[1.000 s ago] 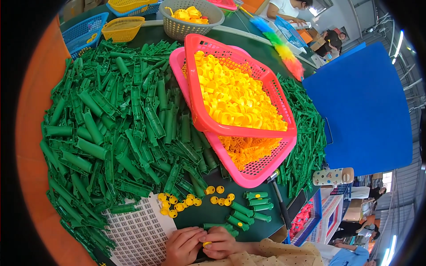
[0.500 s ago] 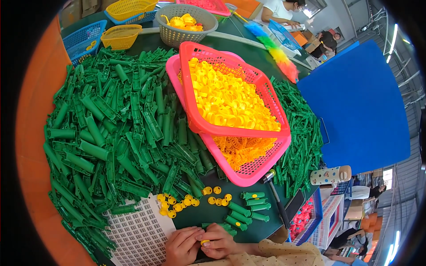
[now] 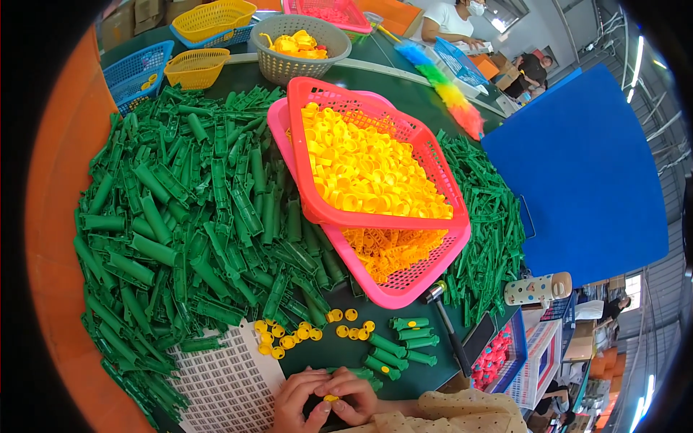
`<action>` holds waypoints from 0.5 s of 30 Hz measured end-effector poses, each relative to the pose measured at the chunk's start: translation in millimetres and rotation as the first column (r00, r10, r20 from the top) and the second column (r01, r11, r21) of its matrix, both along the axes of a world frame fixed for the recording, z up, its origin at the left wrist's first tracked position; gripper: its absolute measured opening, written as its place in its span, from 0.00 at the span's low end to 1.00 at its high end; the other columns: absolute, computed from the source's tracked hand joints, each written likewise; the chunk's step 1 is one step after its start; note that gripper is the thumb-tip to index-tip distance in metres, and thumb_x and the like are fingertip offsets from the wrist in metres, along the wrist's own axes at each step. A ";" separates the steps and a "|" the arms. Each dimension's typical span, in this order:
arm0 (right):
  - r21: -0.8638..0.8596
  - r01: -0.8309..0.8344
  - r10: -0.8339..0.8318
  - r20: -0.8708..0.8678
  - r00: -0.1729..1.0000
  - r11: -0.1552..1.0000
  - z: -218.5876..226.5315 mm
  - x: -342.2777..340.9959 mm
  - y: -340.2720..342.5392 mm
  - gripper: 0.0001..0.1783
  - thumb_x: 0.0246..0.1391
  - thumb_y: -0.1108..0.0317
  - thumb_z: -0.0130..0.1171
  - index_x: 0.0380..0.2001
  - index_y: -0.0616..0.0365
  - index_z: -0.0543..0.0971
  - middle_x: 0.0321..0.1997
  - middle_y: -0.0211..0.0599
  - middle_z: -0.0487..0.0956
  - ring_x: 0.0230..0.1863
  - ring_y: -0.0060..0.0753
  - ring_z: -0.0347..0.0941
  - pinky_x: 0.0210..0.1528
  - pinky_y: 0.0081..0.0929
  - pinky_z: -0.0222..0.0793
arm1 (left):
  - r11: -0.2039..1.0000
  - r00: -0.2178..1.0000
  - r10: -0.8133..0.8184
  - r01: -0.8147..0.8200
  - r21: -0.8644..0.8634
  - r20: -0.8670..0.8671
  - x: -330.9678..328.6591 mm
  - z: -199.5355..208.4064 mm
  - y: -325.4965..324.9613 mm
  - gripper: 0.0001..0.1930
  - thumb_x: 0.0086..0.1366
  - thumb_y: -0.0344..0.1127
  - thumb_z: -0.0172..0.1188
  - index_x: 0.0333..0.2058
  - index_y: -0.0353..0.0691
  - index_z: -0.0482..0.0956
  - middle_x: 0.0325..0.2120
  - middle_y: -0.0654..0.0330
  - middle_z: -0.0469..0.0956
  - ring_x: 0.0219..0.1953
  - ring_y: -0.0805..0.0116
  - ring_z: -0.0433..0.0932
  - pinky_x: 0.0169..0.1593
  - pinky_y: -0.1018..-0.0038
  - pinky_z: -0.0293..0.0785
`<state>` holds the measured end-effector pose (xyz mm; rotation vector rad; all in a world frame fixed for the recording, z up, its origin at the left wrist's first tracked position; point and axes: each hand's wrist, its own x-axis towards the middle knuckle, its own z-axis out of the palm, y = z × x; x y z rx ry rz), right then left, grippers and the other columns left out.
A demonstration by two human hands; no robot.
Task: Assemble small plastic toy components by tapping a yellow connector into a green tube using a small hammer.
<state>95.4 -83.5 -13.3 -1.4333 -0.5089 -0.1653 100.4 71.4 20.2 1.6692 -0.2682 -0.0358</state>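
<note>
A small round yellow cap (image 3: 330, 398) sits between my hands at the lower edge. My right hand (image 3: 362, 397) pinches it between fingers and thumb. My left hand (image 3: 293, 405) curls in from the other side, its fingertips and thumb at the same cap. Just beyond them are loose yellow caps (image 3: 286, 341), some in a second cluster to the right. Green plastic tubes (image 3: 390, 344) lie in a group right of these, some showing a yellow spot. Left of my hands, a sheet of printed labels (image 3: 231, 375) is partly under a big heap of green half-tubes (image 3: 180, 238).
Stacked pink baskets (image 3: 395, 294) hold yellow rings and orange parts. A hammer (image 3: 451, 328) and dark phone (image 3: 480, 335) lie at the right, near a patterned bottle (image 3: 538, 287). More green parts (image 3: 476, 224) are heaped behind. A grey basket (image 3: 278, 68) stands at the back; people work beyond.
My hands have shifted slightly, and both thumbs now come together at the yellow cap, which was in my right hand's fingers before. The loose caps and tubes lie as before.
</note>
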 end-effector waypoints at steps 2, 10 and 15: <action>0.024 -0.010 0.010 -0.021 1.000 1.000 3.5 2.4 2.1 0.15 0.56 0.79 0.52 0.48 0.63 0.67 0.45 0.50 0.77 0.42 0.39 0.74 0.50 0.39 0.65 | 0.999 1.000 0.003 -0.004 -0.036 -0.029 -0.3 -0.8 -2.6 0.14 0.67 0.37 0.54 0.44 0.32 0.76 0.44 0.48 0.76 0.46 0.50 0.76 0.50 0.61 0.72; 0.145 -0.002 0.024 -0.151 0.988 0.989 13.8 6.2 11.9 0.13 0.58 0.78 0.48 0.47 0.61 0.68 0.45 0.45 0.75 0.45 0.35 0.70 0.61 0.44 0.58 | 0.964 0.996 0.043 -0.063 -0.259 -0.080 3.3 -10.8 -13.1 0.07 0.59 0.28 0.59 0.35 0.32 0.73 0.37 0.54 0.76 0.42 0.62 0.77 0.52 0.66 0.71; 0.141 -0.028 0.056 -0.199 0.978 0.990 16.2 -0.3 13.5 0.13 0.58 0.79 0.47 0.46 0.59 0.68 0.43 0.41 0.74 0.47 0.34 0.69 0.64 0.44 0.53 | 0.979 0.998 0.011 -0.024 -0.202 -0.064 -5.2 -6.0 -9.3 0.14 0.68 0.40 0.52 0.42 0.33 0.73 0.42 0.48 0.74 0.43 0.52 0.75 0.49 0.64 0.71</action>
